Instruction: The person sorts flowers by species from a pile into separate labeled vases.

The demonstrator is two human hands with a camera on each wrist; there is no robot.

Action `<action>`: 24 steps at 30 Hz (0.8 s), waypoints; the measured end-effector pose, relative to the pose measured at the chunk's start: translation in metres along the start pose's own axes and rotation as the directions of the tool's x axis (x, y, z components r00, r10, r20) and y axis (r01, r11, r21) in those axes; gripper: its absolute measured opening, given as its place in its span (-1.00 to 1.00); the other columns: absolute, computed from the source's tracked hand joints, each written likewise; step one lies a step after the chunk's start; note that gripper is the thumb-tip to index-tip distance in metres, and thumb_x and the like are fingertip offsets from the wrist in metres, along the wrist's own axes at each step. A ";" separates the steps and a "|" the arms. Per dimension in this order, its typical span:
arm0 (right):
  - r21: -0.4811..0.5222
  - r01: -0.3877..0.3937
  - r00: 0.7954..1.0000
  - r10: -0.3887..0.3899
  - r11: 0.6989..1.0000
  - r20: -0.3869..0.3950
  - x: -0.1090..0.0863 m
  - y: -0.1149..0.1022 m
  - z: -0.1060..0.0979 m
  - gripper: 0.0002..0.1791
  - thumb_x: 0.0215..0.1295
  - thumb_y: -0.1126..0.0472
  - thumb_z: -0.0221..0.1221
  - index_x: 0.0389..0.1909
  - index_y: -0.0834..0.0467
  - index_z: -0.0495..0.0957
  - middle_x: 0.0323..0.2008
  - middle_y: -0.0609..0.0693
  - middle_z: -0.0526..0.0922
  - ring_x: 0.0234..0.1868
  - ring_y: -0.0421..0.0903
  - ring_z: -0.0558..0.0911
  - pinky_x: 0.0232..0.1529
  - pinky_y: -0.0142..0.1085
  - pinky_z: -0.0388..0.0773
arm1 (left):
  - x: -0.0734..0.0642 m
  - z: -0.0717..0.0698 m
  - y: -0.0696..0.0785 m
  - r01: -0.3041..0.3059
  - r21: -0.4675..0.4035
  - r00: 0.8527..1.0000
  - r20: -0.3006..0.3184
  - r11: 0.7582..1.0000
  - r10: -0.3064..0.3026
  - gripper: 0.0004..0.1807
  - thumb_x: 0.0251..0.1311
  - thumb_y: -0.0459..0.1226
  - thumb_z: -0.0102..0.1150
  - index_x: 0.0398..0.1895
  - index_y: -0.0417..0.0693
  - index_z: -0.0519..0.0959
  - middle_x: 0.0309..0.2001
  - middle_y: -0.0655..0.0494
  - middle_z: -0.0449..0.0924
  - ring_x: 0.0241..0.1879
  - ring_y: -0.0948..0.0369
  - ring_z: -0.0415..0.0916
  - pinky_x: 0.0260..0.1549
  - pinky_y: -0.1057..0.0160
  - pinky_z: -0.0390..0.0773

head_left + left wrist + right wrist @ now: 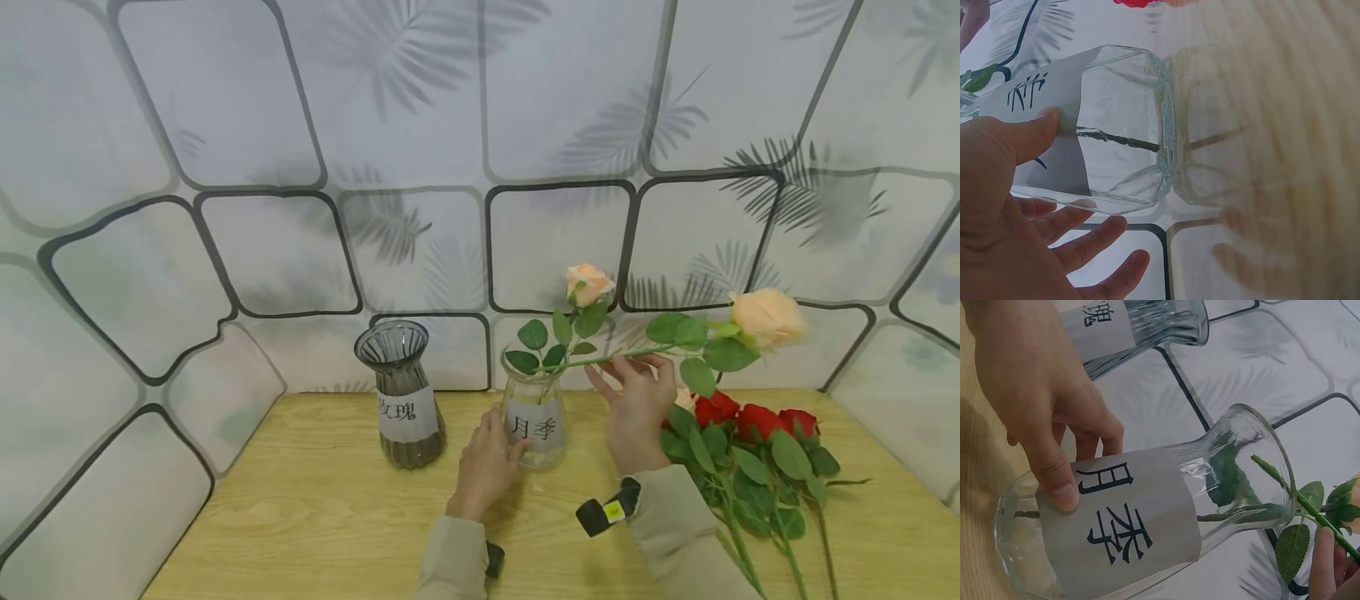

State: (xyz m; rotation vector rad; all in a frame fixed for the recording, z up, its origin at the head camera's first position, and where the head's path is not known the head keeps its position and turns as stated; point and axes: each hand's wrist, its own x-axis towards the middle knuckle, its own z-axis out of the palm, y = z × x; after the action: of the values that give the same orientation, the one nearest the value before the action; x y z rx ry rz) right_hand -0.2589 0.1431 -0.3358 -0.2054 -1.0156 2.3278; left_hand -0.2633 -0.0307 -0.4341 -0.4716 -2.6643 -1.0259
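In the head view my left hand [486,465] steadies a clear glass vase [543,457] with a white label. The left wrist view shows the thumb on the label and the fingers spread around the far side. One peach rose [587,285] stands in this vase, its stem visible through the glass. My right hand [641,410] pinches the stem of a second peach rose [768,317], held nearly level with its bloom to the right. In the right wrist view, that rose's cut stem end [1265,467] is at the vase mouth.
Left of the clear vase stands a grey ribbed glass vase [411,446], also labelled. Several red roses [757,422] with leafy stems lie on the wooden table [300,517] at the right, a pale bloom [684,398] partly hidden behind. A patterned backdrop [420,250] rises behind the table.
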 end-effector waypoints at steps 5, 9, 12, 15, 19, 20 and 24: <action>-0.097 0.144 0.987 -0.135 0.985 0.088 -0.003 0.010 0.002 -0.81 0.44 0.52 0.08 -0.29 0.26 0.28 -0.28 0.13 0.41 -0.36 -0.04 0.66 -0.23 -0.10 0.72 | -0.001 0.000 0.001 -0.002 -0.001 1.000 0.003 1.000 0.002 -0.25 0.37 -0.19 0.27 0.42 -0.44 0.18 0.21 -0.29 0.43 0.10 -0.20 0.50 -0.08 -0.21 0.57; -0.178 0.248 0.959 -0.216 0.952 0.180 -0.005 0.018 0.006 -0.80 0.37 0.59 0.11 -0.30 0.29 0.33 -0.29 0.12 0.44 -0.37 -0.05 0.67 -0.24 -0.16 0.72 | -0.001 -0.001 0.001 0.000 0.006 1.000 0.005 1.000 0.000 -0.26 0.38 -0.18 0.27 0.42 -0.43 0.18 0.20 -0.28 0.43 0.09 -0.20 0.51 -0.10 -0.21 0.57; -0.237 0.277 0.948 -0.224 0.931 0.227 -0.005 0.022 0.009 -0.81 0.35 0.60 0.12 -0.28 0.31 0.34 -0.31 0.10 0.45 -0.37 -0.07 0.68 -0.24 -0.21 0.71 | 0.000 -0.002 0.000 0.009 0.001 1.000 0.009 1.000 -0.009 -0.25 0.38 -0.18 0.27 0.43 -0.41 0.18 0.20 -0.27 0.44 0.10 -0.19 0.50 -0.09 -0.21 0.57; -0.289 0.267 0.950 -0.200 0.920 0.239 -0.005 0.022 0.012 -0.83 0.35 0.59 0.14 -0.26 0.34 0.35 -0.34 0.08 0.46 -0.38 -0.11 0.68 -0.23 -0.24 0.71 | 0.000 -0.002 -0.001 0.016 -0.006 1.000 0.016 1.000 -0.016 -0.25 0.38 -0.17 0.26 0.44 -0.41 0.17 0.21 -0.26 0.43 0.11 -0.19 0.49 -0.08 -0.21 0.56; -0.366 0.230 0.959 -0.145 0.902 0.245 -0.002 0.019 0.014 -0.85 0.37 0.55 0.12 -0.28 0.32 0.36 -0.36 0.05 0.48 -0.44 -0.15 0.65 -0.24 -0.27 0.70 | 0.001 -0.001 -0.001 0.020 -0.006 1.000 0.019 1.000 -0.020 -0.25 0.38 -0.17 0.26 0.44 -0.40 0.17 0.22 -0.26 0.42 0.12 -0.19 0.49 -0.06 -0.22 0.55; -0.389 0.227 0.958 -0.134 0.893 0.251 -0.002 0.018 0.015 -0.86 0.39 0.53 0.12 -0.28 0.31 0.36 -0.36 0.04 0.49 -0.44 -0.16 0.64 -0.24 -0.29 0.70 | 0.001 -0.001 -0.001 0.020 -0.004 1.000 0.019 1.000 -0.020 -0.24 0.38 -0.17 0.26 0.44 -0.40 0.17 0.23 -0.26 0.41 0.13 -0.19 0.49 -0.05 -0.22 0.55; -0.485 0.240 0.954 -0.110 0.841 0.280 0.004 0.014 0.018 -0.89 0.43 0.48 0.11 -0.29 0.28 0.39 -0.38 0.03 0.50 -0.47 -0.19 0.62 -0.27 -0.38 0.66 | 0.000 -0.001 0.000 0.022 -0.006 1.000 0.021 1.000 -0.022 -0.25 0.38 -0.17 0.26 0.44 -0.41 0.17 0.23 -0.27 0.42 0.13 -0.18 0.49 -0.04 -0.21 0.55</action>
State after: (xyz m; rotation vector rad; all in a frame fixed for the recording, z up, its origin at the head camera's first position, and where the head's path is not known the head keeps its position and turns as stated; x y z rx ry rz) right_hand -0.2751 0.1265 -0.3331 -0.0271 -1.7011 1.8983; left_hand -0.2633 -0.0309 -0.4332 -0.4577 -2.6913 -1.0409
